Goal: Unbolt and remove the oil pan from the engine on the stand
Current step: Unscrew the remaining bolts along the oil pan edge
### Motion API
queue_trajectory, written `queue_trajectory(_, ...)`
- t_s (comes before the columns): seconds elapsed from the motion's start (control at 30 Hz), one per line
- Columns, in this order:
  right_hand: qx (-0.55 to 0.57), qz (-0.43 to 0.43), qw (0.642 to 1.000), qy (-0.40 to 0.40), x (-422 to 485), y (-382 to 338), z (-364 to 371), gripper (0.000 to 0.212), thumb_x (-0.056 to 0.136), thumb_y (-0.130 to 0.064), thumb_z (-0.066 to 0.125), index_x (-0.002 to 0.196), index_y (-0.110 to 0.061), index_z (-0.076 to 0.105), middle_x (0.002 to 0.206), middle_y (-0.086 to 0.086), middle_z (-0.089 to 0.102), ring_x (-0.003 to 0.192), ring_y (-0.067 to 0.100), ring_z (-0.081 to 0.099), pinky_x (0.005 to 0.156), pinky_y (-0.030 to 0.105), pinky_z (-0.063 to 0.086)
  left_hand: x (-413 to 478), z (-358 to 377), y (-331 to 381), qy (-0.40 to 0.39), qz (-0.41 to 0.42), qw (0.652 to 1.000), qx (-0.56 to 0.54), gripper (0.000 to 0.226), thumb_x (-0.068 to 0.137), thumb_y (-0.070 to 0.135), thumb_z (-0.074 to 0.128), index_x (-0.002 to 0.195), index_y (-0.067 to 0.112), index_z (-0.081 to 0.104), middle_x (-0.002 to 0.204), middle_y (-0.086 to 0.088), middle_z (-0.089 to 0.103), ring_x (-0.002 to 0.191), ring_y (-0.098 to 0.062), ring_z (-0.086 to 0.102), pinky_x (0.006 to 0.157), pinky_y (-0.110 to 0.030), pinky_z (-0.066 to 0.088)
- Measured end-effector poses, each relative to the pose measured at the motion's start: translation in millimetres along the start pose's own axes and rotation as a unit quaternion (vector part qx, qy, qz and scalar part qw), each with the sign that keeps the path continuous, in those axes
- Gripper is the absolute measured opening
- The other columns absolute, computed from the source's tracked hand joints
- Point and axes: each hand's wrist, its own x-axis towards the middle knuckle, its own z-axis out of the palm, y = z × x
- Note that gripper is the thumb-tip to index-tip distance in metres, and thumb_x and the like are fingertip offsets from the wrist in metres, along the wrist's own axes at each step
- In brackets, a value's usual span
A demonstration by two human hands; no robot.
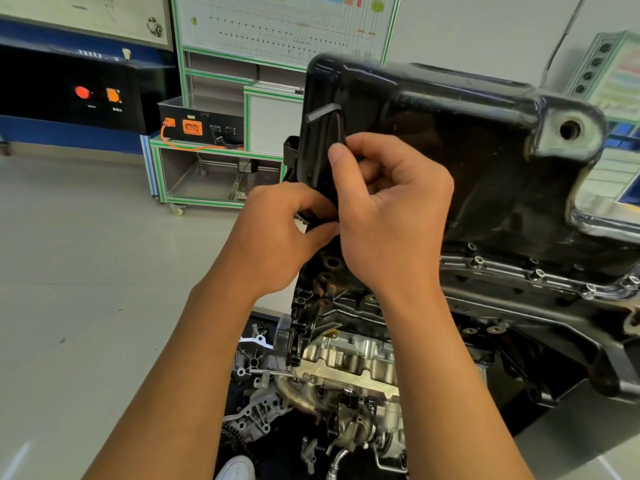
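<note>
The black oil pan sits on top of the upturned engine, with its empty drain hole at the upper right. A black L-shaped hex key stands against the pan's left side. My right hand is closed around the key's lower part, thumb pressed on its shaft. My left hand pinches at the pan's left flange just beside it, on the key's lower end or a bolt; which one is hidden by the fingers. Several flange bolts line the pan's near right edge.
A green-framed trolley carrying a black box with orange connectors stands at the back left. A black cabinet with red and orange buttons is further left. Wiring boards hang behind. Grey floor stretches to the left. A white shoe shows below.
</note>
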Motion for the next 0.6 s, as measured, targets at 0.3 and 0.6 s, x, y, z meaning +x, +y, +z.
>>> queue_trajectory(0.3, 0.112, 0.022, 0.984, 0.140, 7.2, -4.4, -26.2, 0.009, 0.097, -0.015, 0.062, 0.088, -0.018, 0.062, 0.065, 0.005, 0.056, 0.049, 0.037, 0.048, 0.045, 0.030, 0.039, -9.0, 12.2, 4.9, 0.181, -0.091, 0.955, -0.218, 0.017, 0.087, 0.005, 0.071, 0.089, 0.022, 0.069, 0.073, 0.003, 0.075, 0.070, -0.008, 0.072, 0.065, -0.018, 0.055)
queue_trajectory(0.6, 0.035, 0.064, 0.997, 0.025, -15.2, 4.2, -51.7, 0.015, 0.099, -0.012, 0.060, 0.086, -0.020, 0.064, 0.063, -0.003, 0.055, 0.050, 0.028, 0.051, 0.047, 0.024, 0.041, -21.7, 0.5, 17.4, 0.165, -0.286, 0.826, -0.457, 0.016, 0.097, 0.015, 0.057, 0.104, 0.008, 0.069, 0.091, -0.010, 0.078, 0.079, -0.021, 0.076, 0.061, -0.021, 0.056)
